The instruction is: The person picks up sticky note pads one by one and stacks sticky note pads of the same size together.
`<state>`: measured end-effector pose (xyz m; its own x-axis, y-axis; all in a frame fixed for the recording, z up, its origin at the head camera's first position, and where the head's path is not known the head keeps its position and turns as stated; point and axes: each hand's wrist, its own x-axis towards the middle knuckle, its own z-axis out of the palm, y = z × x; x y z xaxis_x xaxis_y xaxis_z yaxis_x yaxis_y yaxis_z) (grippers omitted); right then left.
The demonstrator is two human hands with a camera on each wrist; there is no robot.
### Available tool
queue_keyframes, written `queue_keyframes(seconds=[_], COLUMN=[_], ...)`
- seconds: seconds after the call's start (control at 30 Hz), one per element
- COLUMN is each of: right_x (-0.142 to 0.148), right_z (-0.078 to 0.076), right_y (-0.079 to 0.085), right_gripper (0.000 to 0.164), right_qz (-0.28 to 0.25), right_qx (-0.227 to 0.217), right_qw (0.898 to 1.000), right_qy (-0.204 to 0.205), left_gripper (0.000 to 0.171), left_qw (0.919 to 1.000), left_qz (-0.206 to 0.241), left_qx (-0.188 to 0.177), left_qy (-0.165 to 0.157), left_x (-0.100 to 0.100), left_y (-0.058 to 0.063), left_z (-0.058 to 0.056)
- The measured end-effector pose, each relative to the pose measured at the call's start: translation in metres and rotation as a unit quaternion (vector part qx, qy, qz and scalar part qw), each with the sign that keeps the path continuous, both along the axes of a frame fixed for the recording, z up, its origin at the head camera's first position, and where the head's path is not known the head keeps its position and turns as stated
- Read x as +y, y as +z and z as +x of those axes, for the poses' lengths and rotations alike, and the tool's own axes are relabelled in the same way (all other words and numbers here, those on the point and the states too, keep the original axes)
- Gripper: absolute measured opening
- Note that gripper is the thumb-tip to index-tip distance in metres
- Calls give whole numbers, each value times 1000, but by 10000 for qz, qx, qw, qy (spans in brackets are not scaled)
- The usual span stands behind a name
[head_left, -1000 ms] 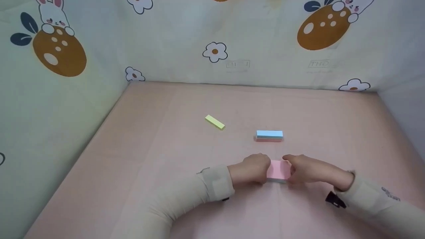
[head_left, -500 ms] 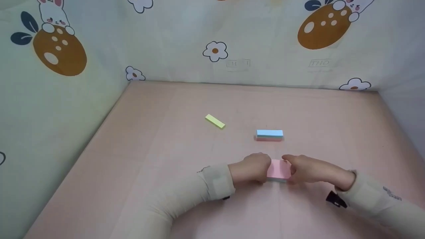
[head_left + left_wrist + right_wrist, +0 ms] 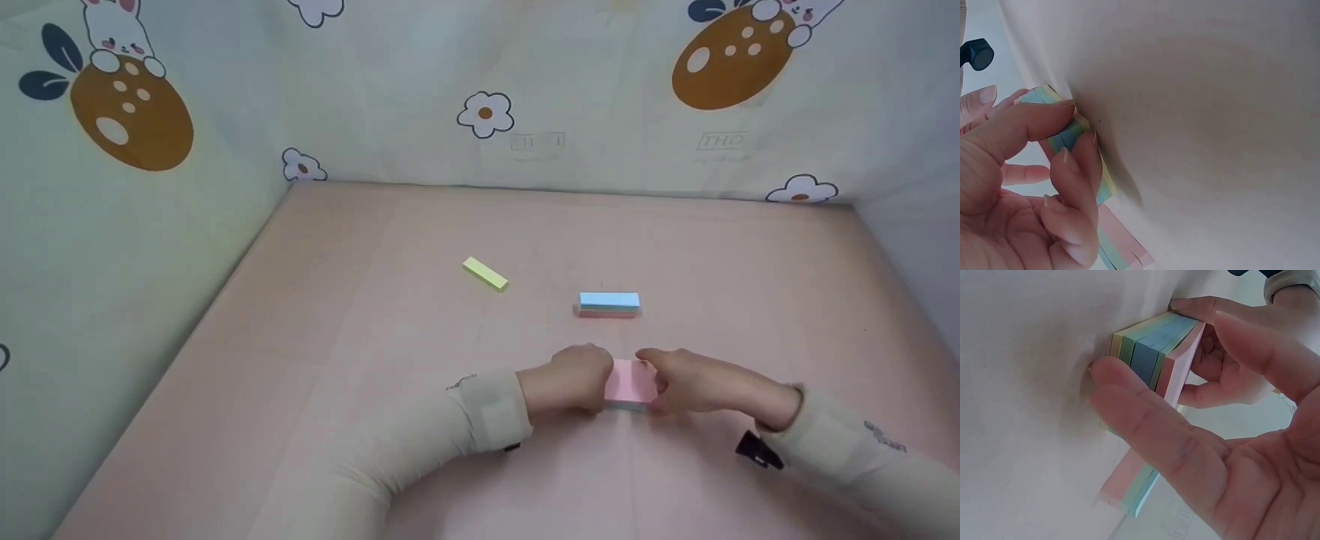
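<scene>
A thick stack of sticky note pads [image 3: 630,381], pink on top, lies between my two hands near the front right of the table. Its layered yellow, green, blue and pink edges [image 3: 1148,360] show in the right wrist view. My left hand [image 3: 574,377] grips its left end with curled fingers; thumb and fingertips press on the coloured edges [image 3: 1064,135] in the left wrist view. Around the right end, my right hand [image 3: 694,381] holds it between forefinger at the far corner and thumb at the near one. The stack covers part of the fingers.
A narrower stack of note strips [image 3: 609,301], blue above and pink below, lies just behind the hands. Farther back and left is a thin yellow strip pad [image 3: 486,274]. Patterned cloth walls [image 3: 390,112] enclose the pink table [image 3: 315,300] at the back and sides.
</scene>
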<state>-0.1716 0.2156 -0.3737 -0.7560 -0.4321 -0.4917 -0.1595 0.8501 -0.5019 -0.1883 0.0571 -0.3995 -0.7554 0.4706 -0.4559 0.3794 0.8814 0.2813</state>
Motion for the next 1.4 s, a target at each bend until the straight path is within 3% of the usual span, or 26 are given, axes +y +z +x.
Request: queue_keyframes(seconds=[0.23, 0.47, 0.77, 1.03, 1.27, 1.4], right_x=[0, 0, 3, 2, 2, 1], right_z=[0, -2, -4, -3, -3, -3], right_y=[0, 1, 2, 0, 0, 0], right_gripper=[57, 52, 66, 65, 68, 69], right_qz=[-39, 61, 175, 78, 27, 55], right_qx=[168, 110, -109, -62, 34, 53], right_qw=[9998, 9999, 9997, 9999, 10000, 10000], right_qy=[138, 108, -161, -121, -79, -62], left_gripper=[24, 27, 30, 29, 25, 27], left_qw=[9994, 9999, 9999, 9999, 9998, 9999], left_qz=[-240, -139, 7, -8, -3, 95], left_qx=[209, 90, -15, 10, 176, 114], left_qy=[-99, 51, 138, 124, -95, 3], left_x=[2, 3, 3, 2, 0, -1], left_y=[-2, -2, -1, 0, 0, 0], left_z=[0, 0, 1, 1, 2, 4])
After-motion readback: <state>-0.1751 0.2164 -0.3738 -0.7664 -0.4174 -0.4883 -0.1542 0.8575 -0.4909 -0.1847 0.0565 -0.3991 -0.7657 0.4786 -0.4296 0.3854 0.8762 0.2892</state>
